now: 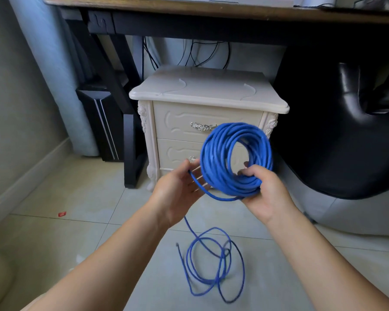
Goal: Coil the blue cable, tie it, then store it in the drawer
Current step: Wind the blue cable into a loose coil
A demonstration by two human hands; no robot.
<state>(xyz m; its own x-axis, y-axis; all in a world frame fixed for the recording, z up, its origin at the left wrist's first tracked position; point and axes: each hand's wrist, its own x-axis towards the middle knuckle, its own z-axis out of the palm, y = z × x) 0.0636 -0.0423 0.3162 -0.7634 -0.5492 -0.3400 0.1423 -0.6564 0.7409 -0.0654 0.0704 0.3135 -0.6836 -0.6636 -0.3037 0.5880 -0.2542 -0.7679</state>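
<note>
While my right hand [264,191] grips the coiled blue cable [213,151], my left hand [177,194] is open with a strand [203,188] across its fingers [200,176].

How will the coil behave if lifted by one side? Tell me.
Likely to spring apart: nothing ties the coil, only the right hand grips it. Probably fairly stiff, since its loops stand round. The tail on the floor would likely drag.

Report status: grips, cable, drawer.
Right grip holds coil. Left grip open, strand across it. Loose loops on floor, untied. Drawers shut.
</note>
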